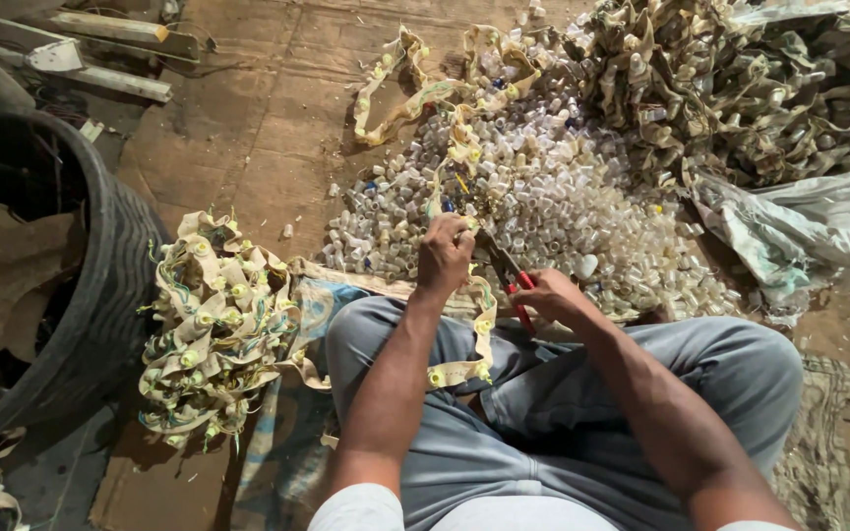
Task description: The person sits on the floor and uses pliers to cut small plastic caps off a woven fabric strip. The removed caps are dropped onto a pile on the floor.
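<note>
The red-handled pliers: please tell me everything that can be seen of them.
The pliers have dark metal jaws and red grips. The right hand wraps the grips, hiding most of them. The tool lies slanted, with its jaws pointing up-left toward the left hand, which holds a cream strip studded with small caps. Whether the jaws bite the strip cannot be told.

Left hand (443, 254) grips a matt, papery strip (484, 324) studded with small yellowish plastic caps. Right hand (551, 298) holds metal cutters (506, 270) with glossy red plastic handles. Beyond both hands, a heap of translucent, faintly shiny plastic pieces (553, 197). Under the forearms, soft grey cloth trousers (582, 413). Left of the left hand, a dull black rubber tyre (100, 285) on rough matt brown board flooring (258, 128).
</note>
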